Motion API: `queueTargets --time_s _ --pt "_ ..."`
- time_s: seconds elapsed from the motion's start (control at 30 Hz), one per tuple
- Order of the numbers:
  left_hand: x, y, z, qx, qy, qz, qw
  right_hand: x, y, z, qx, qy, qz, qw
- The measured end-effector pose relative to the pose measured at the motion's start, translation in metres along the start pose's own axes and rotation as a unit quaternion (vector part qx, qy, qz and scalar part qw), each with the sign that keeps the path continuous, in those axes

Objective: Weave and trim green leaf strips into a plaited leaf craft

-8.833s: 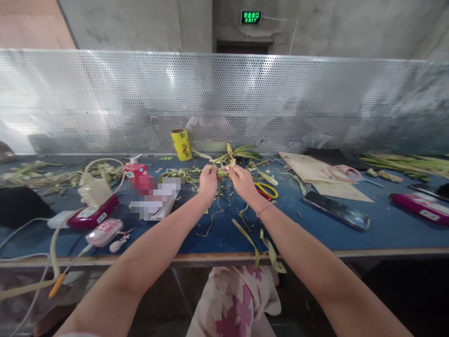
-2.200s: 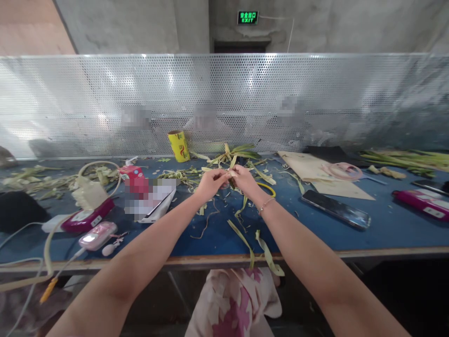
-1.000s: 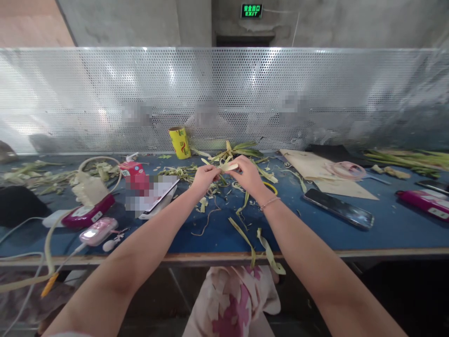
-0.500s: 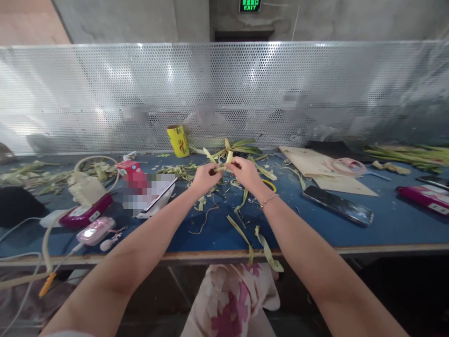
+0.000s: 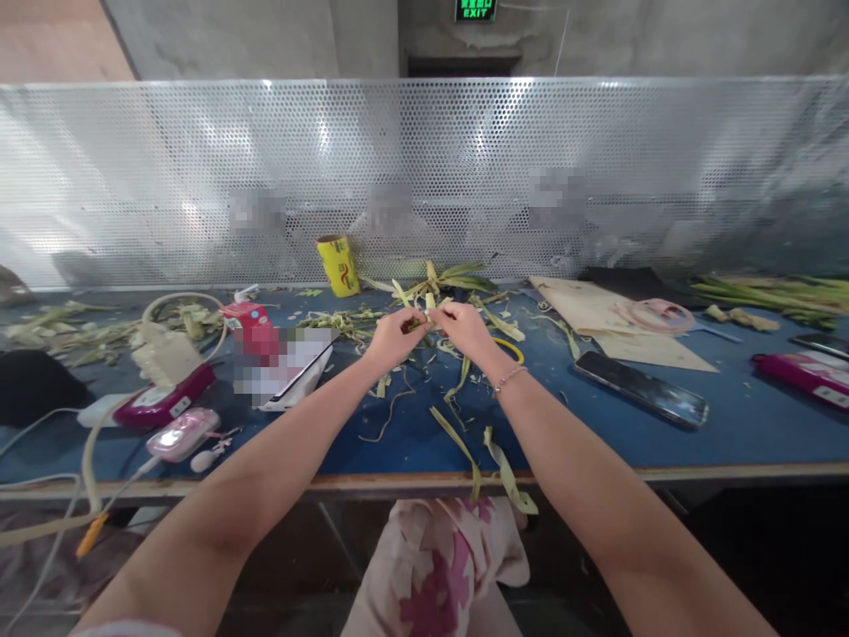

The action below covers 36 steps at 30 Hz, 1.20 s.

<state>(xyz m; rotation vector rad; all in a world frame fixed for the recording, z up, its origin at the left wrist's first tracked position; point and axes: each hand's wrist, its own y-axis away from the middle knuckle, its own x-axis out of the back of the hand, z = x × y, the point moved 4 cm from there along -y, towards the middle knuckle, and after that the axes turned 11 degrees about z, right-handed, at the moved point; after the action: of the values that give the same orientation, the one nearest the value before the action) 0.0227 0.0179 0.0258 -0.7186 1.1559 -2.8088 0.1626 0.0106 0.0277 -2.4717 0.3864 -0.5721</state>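
Observation:
My left hand and my right hand meet over the middle of the blue table. Both pinch a pale green plant strip, whose upper end stands up between the fingertips. Much of the strip is hidden by my fingers. Behind my hands lies a bundle of green leaves. Shreds and curled strips are scattered under and around the hands. Two longer loose strips, one narrow and one curled, lie close to the front edge, the curled one hanging over it.
A yellow tube stands near the perforated metal screen. To the left are a red box, a propped phone, a pink case and cables. On the right lie a dark phone, brown paper and green stalks.
My hands have drawn closer together, fingertips now nearly touching on the strip. Less of its upright end shows. The view has shifted very slightly.

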Motion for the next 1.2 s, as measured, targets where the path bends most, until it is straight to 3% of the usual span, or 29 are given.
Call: queueTargets --time_s 0.2,0.37,0.43,0.57,0.8,1.03,1.2 --pt "-0.002 0.003 0.006 -0.021 -0.032 0.015 0.999 -0.003 0.0 0.008 -0.073 -0.03 0.01 0.997" --pt "0.001 0.003 0.005 0.015 -0.032 0.04 0.999 -0.013 -0.004 0.027 -0.149 -0.124 0.016 0.981" --pt "-0.002 0.004 0.0 0.052 0.004 0.02 0.998 -0.012 -0.007 0.03 -0.121 -0.109 0.042 0.986" --pt "-0.01 0.007 -0.01 0.148 0.1 -0.011 0.984 -0.002 -0.007 0.019 0.004 -0.045 0.084 0.995" --pt "-0.011 0.009 -0.006 0.265 0.239 0.039 0.933 0.002 0.005 -0.005 0.092 -0.027 0.098 0.991" --pt "-0.013 0.012 -0.008 0.238 0.144 0.012 0.96 0.0 0.012 -0.018 0.223 0.015 0.063 0.973" --pt "-0.012 0.014 -0.004 0.199 0.086 -0.009 0.976 -0.005 0.011 -0.011 0.224 0.021 0.036 0.974"
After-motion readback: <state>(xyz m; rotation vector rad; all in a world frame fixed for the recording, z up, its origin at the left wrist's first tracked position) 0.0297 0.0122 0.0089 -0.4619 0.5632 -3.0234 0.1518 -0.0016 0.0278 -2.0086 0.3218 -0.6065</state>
